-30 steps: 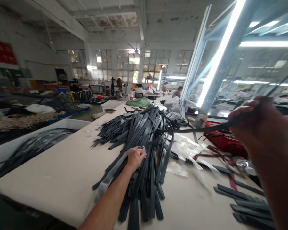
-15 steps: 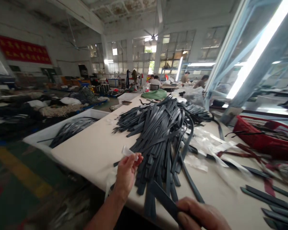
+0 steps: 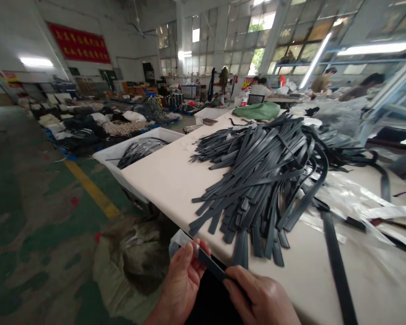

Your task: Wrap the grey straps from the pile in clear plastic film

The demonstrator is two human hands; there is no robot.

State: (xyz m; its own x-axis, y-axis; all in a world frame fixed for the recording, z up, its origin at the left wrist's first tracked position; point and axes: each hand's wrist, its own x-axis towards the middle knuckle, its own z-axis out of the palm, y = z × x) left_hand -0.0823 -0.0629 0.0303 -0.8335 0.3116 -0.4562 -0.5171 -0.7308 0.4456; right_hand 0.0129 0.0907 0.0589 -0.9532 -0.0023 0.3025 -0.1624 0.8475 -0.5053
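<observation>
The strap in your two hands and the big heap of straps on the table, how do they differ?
The held strap is a single piece, gripped between the left hand and right hand off the table's near edge; the heap of straps is many pieces lying loose on the white table. The held strap's end sits in a clear plastic sleeve; the heap's ends look bare. Both are dark, flat and narrow.

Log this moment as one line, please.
left hand: holds clear sleeve | right hand: holds dark strap | strap pile on table

I see matt dark leather-like straps [image 3: 267, 180] (smooth), a glossy clear plastic sleeve [image 3: 177, 238], a matt cream tabletop [image 3: 165, 176].
</observation>
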